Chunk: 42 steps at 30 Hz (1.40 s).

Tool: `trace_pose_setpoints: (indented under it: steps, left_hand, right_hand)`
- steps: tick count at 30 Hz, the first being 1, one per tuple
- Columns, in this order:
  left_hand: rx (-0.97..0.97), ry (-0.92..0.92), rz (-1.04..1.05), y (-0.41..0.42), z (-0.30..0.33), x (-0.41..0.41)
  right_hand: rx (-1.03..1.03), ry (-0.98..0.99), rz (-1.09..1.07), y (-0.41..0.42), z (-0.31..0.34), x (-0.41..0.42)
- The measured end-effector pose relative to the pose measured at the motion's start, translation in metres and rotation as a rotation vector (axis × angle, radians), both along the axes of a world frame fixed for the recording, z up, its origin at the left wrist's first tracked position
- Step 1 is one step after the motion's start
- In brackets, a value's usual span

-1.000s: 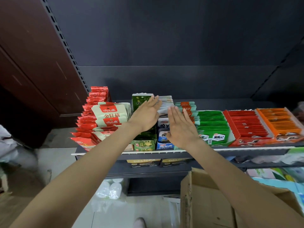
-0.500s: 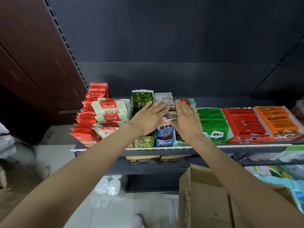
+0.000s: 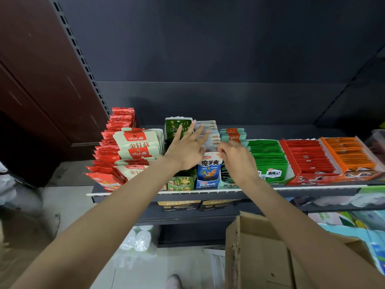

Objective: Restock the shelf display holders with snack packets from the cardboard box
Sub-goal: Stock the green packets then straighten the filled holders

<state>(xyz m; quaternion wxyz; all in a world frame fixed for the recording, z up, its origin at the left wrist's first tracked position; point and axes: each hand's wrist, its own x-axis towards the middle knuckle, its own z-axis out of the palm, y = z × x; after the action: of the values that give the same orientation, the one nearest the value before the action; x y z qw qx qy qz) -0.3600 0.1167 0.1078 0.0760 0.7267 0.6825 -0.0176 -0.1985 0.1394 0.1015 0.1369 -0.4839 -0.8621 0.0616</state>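
Observation:
A row of blue-and-white snack packets [image 3: 209,165] stands in a blue display holder [image 3: 207,185] at the middle of the shelf. My left hand [image 3: 185,150] lies over the row's left side with fingers spread straight, fingertips on the packet tops further back. My right hand [image 3: 237,159] is at the row's right side, its fingers curled and pinching the top edge of the front packet. The open cardboard box [image 3: 252,257] stands below at the lower right; its contents are hidden by my right forearm.
Left of the row stand a dark green holder [image 3: 178,127], cream packets [image 3: 138,142] and red packets [image 3: 116,130]. To the right are teal-orange packets [image 3: 233,135] and green [image 3: 268,157], red [image 3: 308,157] and orange [image 3: 348,155] trays. The shelf rail [image 3: 302,187] runs along the front.
My right hand's fingers have curled from flat to a pinch on the front packet's top. My left hand has slid slightly back along the row, fingers still spread.

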Motion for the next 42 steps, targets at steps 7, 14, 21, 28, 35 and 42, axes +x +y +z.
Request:
trace_pose_setpoints:
  steps: [7, 14, 21, 28, 35, 42]
  left_hand:
    - [-0.013, 0.122, -0.082, -0.005, -0.008, 0.008]
    - [-0.138, 0.071, -0.12, 0.003, -0.002, 0.007]
    - [0.094, -0.001, 0.04, 0.0, -0.007, -0.004]
    - [0.082, 0.018, 0.098, 0.007, -0.01, -0.009]
    - [0.282, -0.121, -0.073, 0.004, -0.006, 0.001]
    - [0.105, -0.033, -0.019, -0.002, -0.007, -0.011]
  right_hand:
    - [-0.07, -0.005, 0.078, -0.004, 0.0, 0.004]
    - [-0.249, -0.342, 0.162, -0.006, -0.013, 0.013]
    - [-0.177, -0.311, 0.166, -0.001, -0.009, 0.014]
    - [-0.097, -0.38, 0.264, -0.012, -0.009, 0.016]
    - [-0.118, -0.372, 0.271, -0.01, -0.003, 0.023]
    - [-0.117, -0.182, 0.237, 0.0, 0.011, 0.019]
